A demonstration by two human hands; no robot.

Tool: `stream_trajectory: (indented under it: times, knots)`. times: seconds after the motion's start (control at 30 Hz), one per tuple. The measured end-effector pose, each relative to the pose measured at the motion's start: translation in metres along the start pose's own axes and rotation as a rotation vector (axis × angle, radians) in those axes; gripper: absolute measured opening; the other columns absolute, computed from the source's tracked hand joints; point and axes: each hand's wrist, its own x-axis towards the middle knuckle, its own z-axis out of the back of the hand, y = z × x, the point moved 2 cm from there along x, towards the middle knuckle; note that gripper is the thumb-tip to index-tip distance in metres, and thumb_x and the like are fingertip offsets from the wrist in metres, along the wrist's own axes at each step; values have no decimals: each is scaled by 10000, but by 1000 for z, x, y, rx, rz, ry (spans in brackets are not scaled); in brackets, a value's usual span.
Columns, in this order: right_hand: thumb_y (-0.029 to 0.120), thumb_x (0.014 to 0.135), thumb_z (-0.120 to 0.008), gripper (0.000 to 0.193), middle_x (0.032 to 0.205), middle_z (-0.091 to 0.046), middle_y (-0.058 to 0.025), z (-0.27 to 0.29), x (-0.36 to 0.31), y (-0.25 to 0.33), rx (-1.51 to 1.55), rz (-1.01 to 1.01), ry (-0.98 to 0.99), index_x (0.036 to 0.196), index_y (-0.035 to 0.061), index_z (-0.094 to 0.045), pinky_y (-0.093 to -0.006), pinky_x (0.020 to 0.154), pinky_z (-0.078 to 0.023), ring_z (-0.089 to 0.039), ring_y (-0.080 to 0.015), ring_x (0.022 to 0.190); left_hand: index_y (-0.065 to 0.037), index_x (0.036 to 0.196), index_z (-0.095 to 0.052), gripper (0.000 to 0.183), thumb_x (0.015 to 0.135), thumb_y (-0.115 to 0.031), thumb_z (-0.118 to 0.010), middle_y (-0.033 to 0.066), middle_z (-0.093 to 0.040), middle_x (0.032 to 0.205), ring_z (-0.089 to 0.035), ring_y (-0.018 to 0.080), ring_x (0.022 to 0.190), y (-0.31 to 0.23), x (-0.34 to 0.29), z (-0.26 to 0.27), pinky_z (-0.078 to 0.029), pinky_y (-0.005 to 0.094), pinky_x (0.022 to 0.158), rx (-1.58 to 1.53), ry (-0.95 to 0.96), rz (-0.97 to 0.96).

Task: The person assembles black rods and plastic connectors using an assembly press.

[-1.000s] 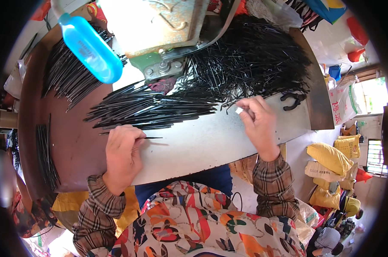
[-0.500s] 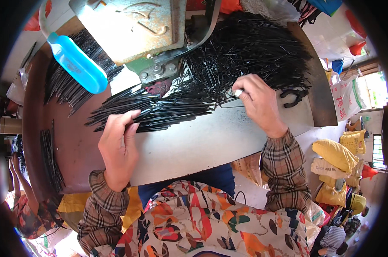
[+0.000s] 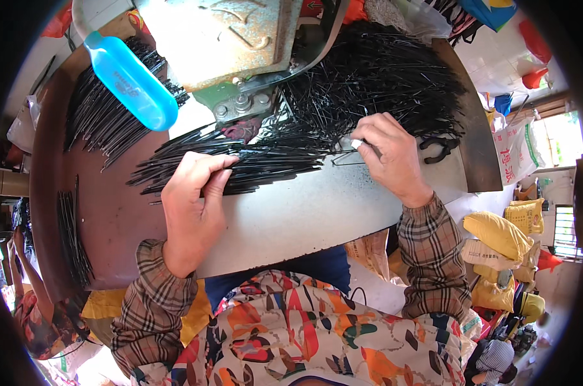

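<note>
My left hand (image 3: 196,199) is over the near edge of a spread bundle of thin black rods (image 3: 275,168), its thumb and forefinger brought close together. Whatever may be between those fingertips is too small to make out. To the right, my right hand (image 3: 389,157) has its thumb and forefinger pinched, with something white (image 3: 356,144) at the tips. A thin dark strip lies just under this pinch, but I cannot tell whether the fingers hold it. Behind both hands stands a heavy machine (image 3: 220,45) with a bolted metal block (image 3: 243,103) at its base.
A large tangled heap of black rods (image 3: 381,71) covers the back right. More rods (image 3: 108,109) lie at the far left, with a small bunch (image 3: 74,231) nearer. A blue lamp (image 3: 133,83) hangs over the left side. Black-handled pliers (image 3: 438,149) lie beside the right hand.
My left hand has moved right and slightly up along the bundle. My right hand has hardly moved. The view has shifted a little, so the lamp and machine appear farther right.
</note>
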Motion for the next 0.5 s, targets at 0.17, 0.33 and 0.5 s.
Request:
stream_trajectory:
  times: [0.17, 0.33, 0.5]
  knots:
    - [2, 783, -633, 107, 910, -622, -55, 17, 8, 11, 217, -259, -204, 880, 43, -619, -264, 577, -473, -592, -160, 716, 24, 1004, -636, 132, 887, 41, -577, 55, -604, 865, -568, 120, 783, 8, 2, -1, -458, 243, 708, -30, 1, 58]
    - [-3, 805, -630, 91, 898, -617, -55, 11, 17, 50, 269, -127, -280, 883, 37, -610, -244, 546, -451, -560, -118, 646, 9, 1036, -583, 100, 947, -12, -544, 24, -605, 940, -576, 64, 792, -1, 7, -17, -461, 200, 693, -293, -9, 213]
    - [-20, 828, -622, 110, 949, -609, -106, -30, 20, 91, 630, -110, -480, 929, 4, -586, -257, 599, -472, -576, -155, 683, -7, 1034, -557, 87, 949, -17, -544, 30, -625, 875, -569, 56, 754, -5, 28, -38, -432, 176, 595, -620, 61, 300]
